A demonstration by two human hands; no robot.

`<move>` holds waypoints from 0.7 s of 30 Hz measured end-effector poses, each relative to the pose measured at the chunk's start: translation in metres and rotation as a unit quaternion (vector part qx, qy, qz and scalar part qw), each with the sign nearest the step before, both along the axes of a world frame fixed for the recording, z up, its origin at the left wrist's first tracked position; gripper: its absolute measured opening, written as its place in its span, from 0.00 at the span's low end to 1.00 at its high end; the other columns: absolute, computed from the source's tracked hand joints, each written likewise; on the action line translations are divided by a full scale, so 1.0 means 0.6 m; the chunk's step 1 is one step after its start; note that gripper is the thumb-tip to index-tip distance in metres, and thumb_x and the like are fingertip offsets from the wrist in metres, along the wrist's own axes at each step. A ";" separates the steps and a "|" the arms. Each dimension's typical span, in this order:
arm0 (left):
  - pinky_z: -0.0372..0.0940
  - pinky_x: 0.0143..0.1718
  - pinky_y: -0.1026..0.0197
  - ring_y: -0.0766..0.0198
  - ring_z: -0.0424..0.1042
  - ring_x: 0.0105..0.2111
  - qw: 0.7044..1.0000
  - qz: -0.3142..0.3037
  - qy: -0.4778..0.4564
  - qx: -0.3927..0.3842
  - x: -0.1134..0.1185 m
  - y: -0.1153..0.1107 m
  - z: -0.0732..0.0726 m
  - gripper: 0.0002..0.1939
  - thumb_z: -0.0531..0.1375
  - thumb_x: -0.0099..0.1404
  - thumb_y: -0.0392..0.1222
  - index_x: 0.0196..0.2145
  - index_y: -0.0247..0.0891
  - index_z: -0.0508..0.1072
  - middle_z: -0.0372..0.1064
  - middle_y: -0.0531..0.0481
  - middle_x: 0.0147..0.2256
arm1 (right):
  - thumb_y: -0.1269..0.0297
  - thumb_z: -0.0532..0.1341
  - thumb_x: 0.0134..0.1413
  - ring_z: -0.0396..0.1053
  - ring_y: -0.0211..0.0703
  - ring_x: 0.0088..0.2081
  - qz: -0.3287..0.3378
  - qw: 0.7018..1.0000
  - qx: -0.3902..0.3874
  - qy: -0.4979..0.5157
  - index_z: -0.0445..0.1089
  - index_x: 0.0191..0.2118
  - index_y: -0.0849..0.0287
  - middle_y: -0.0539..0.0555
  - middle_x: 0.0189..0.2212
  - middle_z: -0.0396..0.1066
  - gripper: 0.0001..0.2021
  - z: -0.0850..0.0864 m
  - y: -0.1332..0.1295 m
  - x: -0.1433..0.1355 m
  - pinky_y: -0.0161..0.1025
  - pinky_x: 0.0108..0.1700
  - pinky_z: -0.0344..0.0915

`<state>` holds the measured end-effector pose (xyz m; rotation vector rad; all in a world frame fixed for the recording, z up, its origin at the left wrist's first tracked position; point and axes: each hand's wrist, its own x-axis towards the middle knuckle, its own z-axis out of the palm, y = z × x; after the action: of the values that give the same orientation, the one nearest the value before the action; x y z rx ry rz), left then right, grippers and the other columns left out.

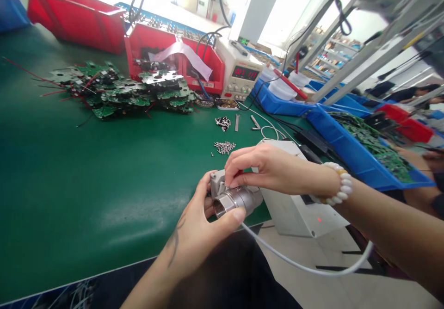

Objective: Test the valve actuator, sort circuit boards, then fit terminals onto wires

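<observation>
A steel valve body (pixel 239 199) with a threaded opening sits in my left hand (pixel 204 221), whose fingers and thumb wrap round it. Joined to it is a grey housing (pixel 217 182), partly covered by my fingers. My right hand (pixel 251 165) reaches over from the right, its fingertips pinched together where the housing meets the valve. Whatever is between those fingertips is hidden. From under the valve a white cable (pixel 294 263) loops to the right. Just beyond my hands lie a pile of small screws (pixel 225 148) and a pile of small black-and-silver parts (pixel 223 123).
A grey box (pixel 287 212) with a red light stands at the right table edge. Green circuit boards (pixel 118 89) are heaped back left, before red bins (pixel 76 20). Behind are a power supply (pixel 239 71) and blue trays (pixel 364 154). Another person's arm shows far right.
</observation>
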<state>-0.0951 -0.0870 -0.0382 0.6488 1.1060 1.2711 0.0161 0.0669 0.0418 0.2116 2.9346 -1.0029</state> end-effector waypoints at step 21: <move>0.65 0.52 0.50 0.46 0.71 0.51 0.999 0.006 0.011 0.033 -0.004 0.002 -0.009 0.35 0.66 0.57 0.43 0.60 0.44 0.60 0.69 0.44 0.54 | 0.80 0.62 0.53 0.64 0.33 0.27 0.046 0.983 0.143 -0.110 0.71 0.28 0.62 0.47 0.26 0.69 0.07 0.016 -0.023 -0.035 0.30 0.28 0.57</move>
<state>-0.0974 -0.0859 -0.0436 0.7079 1.0909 1.3181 -0.0048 0.0533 0.0517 0.1797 2.8413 -0.5057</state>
